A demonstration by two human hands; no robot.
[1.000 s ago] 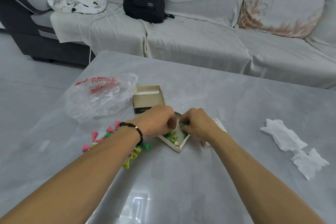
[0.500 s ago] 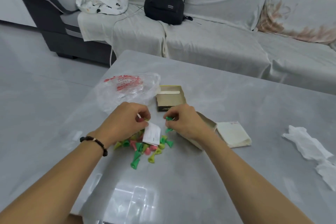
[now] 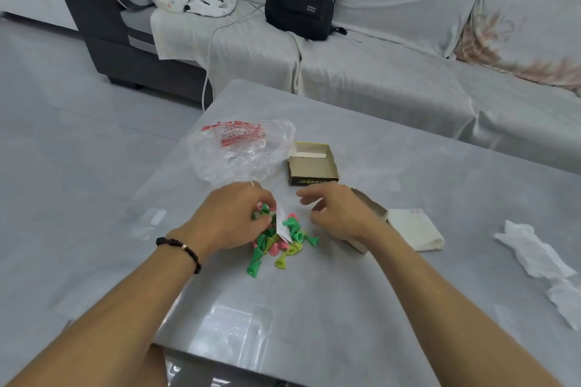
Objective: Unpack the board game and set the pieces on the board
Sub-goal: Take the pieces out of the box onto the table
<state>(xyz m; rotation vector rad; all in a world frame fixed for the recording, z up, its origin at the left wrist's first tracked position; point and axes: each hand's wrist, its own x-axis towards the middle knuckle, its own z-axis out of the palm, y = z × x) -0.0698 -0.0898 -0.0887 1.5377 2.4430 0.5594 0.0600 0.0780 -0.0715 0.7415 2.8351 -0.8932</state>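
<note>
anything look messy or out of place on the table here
The game pieces lie tumbled in a loose heap between the hands, most on their sides, with a small paper slip among them. No opened board shows. Crumpled tissues lie at the right.

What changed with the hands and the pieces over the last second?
Both hands left the box tray: the left hand now grips green and pink plastic cone pieces with a white paper slip over the pile; the right hand let go and hovers open. The open cardboard box and clear plastic bag stayed put.
</note>
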